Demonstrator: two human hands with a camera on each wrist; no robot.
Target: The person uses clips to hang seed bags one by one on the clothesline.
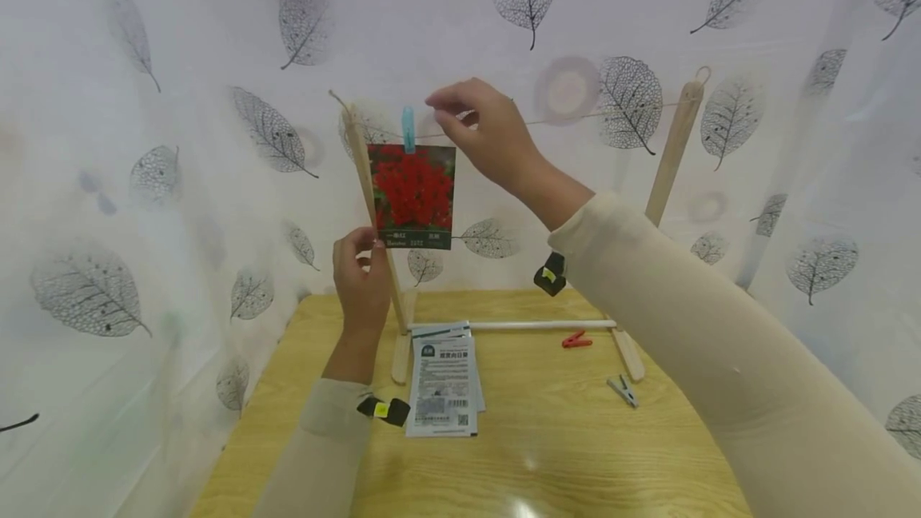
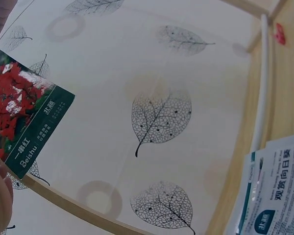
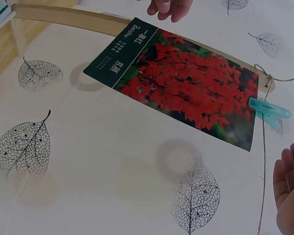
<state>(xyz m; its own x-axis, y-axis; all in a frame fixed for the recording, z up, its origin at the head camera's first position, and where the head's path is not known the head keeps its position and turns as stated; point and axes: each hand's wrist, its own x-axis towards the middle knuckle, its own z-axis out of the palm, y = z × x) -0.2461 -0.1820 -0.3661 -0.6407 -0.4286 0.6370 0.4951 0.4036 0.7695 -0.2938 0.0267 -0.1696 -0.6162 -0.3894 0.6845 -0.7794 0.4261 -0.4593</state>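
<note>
A seed packet with red flowers (image 1: 413,190) hangs from a thin string (image 1: 568,120), held at its top edge by a light-blue clothespin (image 1: 408,130). To the right of that clothespin, my right hand (image 1: 492,134) is raised near the string with nothing in its fingers; the right wrist view shows a gap between hand and clothespin. Beside the packet's lower left corner is my left hand (image 1: 363,282), fingers loosely bent. In the right wrist view the left fingers (image 3: 169,7) appear apart from the packet.
The string runs between two wooden posts (image 1: 672,154) joined low by a white rod (image 1: 543,324). More seed packets (image 1: 444,386) lie stacked on the wooden table (image 1: 547,454). A red clothespin (image 1: 576,340) and a grey clothespin (image 1: 622,392) lie to the right. A leaf-patterned curtain (image 1: 460,14) hangs behind.
</note>
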